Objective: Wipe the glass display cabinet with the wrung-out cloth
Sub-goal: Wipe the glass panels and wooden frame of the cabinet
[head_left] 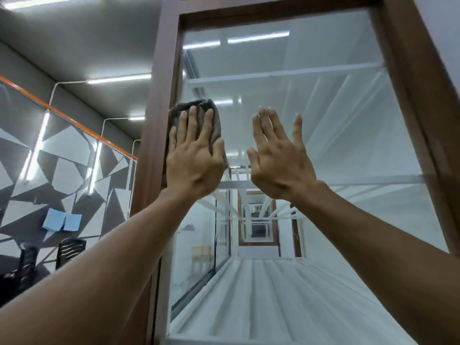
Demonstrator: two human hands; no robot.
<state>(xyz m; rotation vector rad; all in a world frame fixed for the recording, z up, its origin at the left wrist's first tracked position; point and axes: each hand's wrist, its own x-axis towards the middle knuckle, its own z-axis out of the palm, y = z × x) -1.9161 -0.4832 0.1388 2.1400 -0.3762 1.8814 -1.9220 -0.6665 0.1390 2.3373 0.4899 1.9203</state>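
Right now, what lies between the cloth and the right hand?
Only bare glass separates the cloth from the right hand, per the head view.

Glossy, reflective glass pane set in a smooth brown wood-look frame; the grey cloth looks soft and matt.

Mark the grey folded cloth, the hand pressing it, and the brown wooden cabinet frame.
grey folded cloth (199,105): head view, top edge above the fingertips.
left hand (194,158): head view, back of the hand.
brown wooden cabinet frame (159,90): head view, left upright.

Grey-white geometric wall, ceiling strip lights, black chairs
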